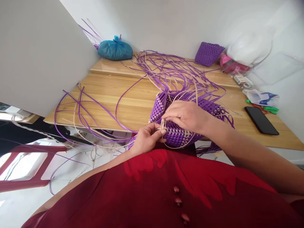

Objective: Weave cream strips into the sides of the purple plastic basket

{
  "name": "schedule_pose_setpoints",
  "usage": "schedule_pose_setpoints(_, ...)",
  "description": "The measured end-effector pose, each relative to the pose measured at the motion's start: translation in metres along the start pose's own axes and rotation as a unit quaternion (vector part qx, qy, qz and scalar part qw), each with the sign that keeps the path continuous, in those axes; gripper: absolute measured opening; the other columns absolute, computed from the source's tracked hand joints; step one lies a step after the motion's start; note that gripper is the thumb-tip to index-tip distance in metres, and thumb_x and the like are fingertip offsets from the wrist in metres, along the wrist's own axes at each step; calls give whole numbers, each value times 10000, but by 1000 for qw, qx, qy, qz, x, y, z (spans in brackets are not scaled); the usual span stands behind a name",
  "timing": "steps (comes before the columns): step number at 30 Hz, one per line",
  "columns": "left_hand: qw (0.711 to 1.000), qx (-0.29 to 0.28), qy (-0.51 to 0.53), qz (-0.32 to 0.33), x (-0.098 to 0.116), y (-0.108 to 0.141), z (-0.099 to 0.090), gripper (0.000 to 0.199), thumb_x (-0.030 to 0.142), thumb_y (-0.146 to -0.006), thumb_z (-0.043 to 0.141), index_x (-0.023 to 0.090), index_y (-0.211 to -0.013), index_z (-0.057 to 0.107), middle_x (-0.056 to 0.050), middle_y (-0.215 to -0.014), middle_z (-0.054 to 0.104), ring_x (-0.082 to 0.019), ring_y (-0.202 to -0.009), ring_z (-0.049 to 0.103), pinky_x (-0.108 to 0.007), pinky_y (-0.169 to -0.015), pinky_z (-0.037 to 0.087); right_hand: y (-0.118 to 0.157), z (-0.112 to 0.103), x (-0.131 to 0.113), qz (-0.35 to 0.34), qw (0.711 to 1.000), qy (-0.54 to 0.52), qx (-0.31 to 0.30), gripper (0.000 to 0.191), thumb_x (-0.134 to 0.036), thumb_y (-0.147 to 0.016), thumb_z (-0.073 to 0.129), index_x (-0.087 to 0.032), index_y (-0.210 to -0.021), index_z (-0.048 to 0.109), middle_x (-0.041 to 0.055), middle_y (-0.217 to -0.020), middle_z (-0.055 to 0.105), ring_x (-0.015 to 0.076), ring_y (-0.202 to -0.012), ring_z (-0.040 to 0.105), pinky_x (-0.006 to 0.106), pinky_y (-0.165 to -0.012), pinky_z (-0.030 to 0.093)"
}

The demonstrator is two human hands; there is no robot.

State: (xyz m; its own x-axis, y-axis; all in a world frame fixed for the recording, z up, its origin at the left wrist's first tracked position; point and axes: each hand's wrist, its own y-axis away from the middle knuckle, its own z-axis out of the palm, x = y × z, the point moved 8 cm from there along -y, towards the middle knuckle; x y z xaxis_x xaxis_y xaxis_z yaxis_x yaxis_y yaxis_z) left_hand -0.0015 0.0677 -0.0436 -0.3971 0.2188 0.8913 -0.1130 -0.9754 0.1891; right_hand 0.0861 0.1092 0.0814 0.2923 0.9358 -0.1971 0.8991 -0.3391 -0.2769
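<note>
A half-woven basket (177, 139) of purple and beige plastic strips lies at the table's front edge, close to my body. Long loose strips (163, 65) fan out from it across the table. My right hand (187, 115) is over the basket, thumb and fingers pinched on a beige strip (162, 123). Against the basket's left front edge, my left hand (150, 136) pinches the woven rim around the same strip. A thin beige loop hangs below the right hand. The left hand's fingertips are partly hidden.
At the back left sits a tied blue bag (115, 49). A finished purple woven piece (209, 53) leans on the back wall near a white plastic bag (249, 47). A black phone (261, 120) lies at right. Loose strips hang off the left edge above a red stool (30, 164).
</note>
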Motion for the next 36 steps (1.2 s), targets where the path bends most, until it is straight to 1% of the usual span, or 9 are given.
schedule_pose_setpoints(4,1000,8,-7,-4,2,-1,0,442,460,-603,873,134,-788,638,19,-732,622,-96,-578,620,-250,-576,608,11,-11,-28,-37,998,15,-44,294,-89,-980,465,-148,-823,707,49,-816,643,200,-787,531,341,-808,420)
schedule_pose_setpoints(7,999,-12,-35,-1,5,0,4,404,426,-611,875,133,-798,670,-3,-733,656,-111,-580,626,-240,-556,590,2,-10,-48,-51,996,24,-67,281,-106,-983,507,-150,-762,676,45,-779,622,210,-803,498,354,-830,394)
schedule_pose_setpoints(11,999,-21,-28,25,9,3,8,344,372,-620,878,142,-783,681,2,-740,662,-106,-612,619,-242,-588,596,-19,-6,-29,9,999,40,10,182,-124,-935,656,-158,-759,692,29,-765,617,224,-903,518,341,-866,368)
schedule_pose_setpoints(15,1000,2,21,3,4,2,3,382,352,-567,909,142,-763,657,18,-721,637,-89,-612,608,-239,-606,599,-19,1,1,83,996,29,26,117,-86,-931,642,-142,-848,701,18,-840,620,165,-799,554,265,-739,386)
schedule_pose_setpoints(17,999,8,41,-7,2,2,2,406,349,-544,920,134,-758,652,20,-716,630,-80,-608,600,-237,-613,601,-12,0,0,97,992,75,9,129,-71,-929,619,-130,-835,685,40,-881,608,182,-825,555,273,-739,387)
schedule_pose_setpoints(21,998,11,61,-12,2,1,1,423,341,-544,923,120,-757,633,15,-724,632,-75,-620,597,-240,-622,608,7,-4,-26,106,980,162,-45,129,-29,-882,596,-130,-808,625,63,-854,576,221,-826,527,305,-738,369)
schedule_pose_setpoints(25,998,4,66,7,8,2,3,470,313,-578,912,152,-912,623,21,-718,656,-89,-627,611,-256,-614,612,25,-2,-37,182,980,60,-50,150,-53,-924,545,-149,-809,554,18,-774,554,163,-671,493,277,-626,324)
schedule_pose_setpoints(29,998,8,65,0,8,2,3,472,339,-545,925,142,-829,603,3,-754,682,-101,-642,629,-248,-598,606,40,8,-31,254,964,-74,4,149,-95,-974,467,-162,-886,567,-3,-763,567,148,-670,518,244,-607,311)
schedule_pose_setpoints(36,998,15,41,-37,6,-1,5,471,433,-556,905,144,-745,584,23,-727,621,-98,-634,603,-256,-571,602,51,20,-23,286,947,-108,102,236,-266,-1017,504,-169,-811,568,-35,-653,523,109,-562,460,238,-563,261)
